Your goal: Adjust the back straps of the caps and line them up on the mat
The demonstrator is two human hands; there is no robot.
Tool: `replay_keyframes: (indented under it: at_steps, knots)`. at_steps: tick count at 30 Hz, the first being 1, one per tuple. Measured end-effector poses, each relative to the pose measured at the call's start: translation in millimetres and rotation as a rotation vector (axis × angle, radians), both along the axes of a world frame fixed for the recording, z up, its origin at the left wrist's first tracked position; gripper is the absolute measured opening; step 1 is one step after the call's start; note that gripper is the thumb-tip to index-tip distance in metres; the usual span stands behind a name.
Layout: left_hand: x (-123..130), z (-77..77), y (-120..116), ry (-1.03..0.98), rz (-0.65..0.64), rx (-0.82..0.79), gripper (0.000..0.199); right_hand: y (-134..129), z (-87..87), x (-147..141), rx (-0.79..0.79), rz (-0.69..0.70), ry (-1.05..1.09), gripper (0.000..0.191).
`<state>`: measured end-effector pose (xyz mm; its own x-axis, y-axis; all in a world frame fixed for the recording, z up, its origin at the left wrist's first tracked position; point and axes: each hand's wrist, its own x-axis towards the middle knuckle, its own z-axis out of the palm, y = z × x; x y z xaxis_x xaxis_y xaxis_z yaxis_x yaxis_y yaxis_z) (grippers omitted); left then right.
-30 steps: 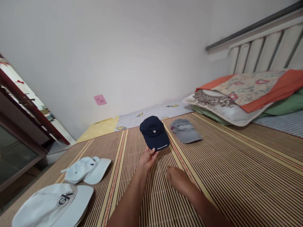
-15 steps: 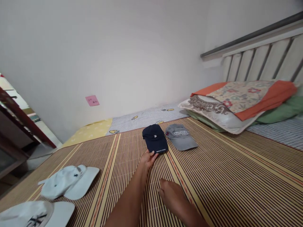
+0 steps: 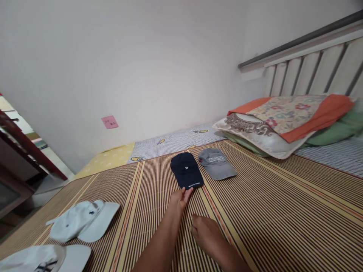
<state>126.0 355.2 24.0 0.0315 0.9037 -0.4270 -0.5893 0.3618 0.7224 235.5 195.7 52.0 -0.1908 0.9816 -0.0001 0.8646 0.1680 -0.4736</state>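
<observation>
Just left of the grey cloth baseball cap (image 3: 217, 165), we have the navy-blue cloth baseball cap (image 3: 185, 170) on the striped brown-and-tan mat (image 3: 283, 215), our left hand (image 3: 179, 197) gripping its brim edge. Nearer us than the grey cap, our right hand (image 3: 208, 235) curls closed. Beyond the grey cap runs the mat's far edge; to its right, open mat gives us wide room.

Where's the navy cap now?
In the head view, just below centre, the navy cap is directly left of the gray cap, its brim at the left hand.
</observation>
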Motion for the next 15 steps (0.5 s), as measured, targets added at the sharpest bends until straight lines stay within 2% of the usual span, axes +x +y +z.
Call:
replay_keyframes:
  at_steps: [5,15]
  knots:
    - [10.2,1.9,5.7,0.067,0.141,-0.125,0.032,-1.6,2.6,0.8,0.001,0.000,0.012,0.024]
    - [10.3,-4.6,3.6,0.097,0.264,-0.091,0.035,0.6,-3.0,0.4,0.018,0.012,0.020,0.024]
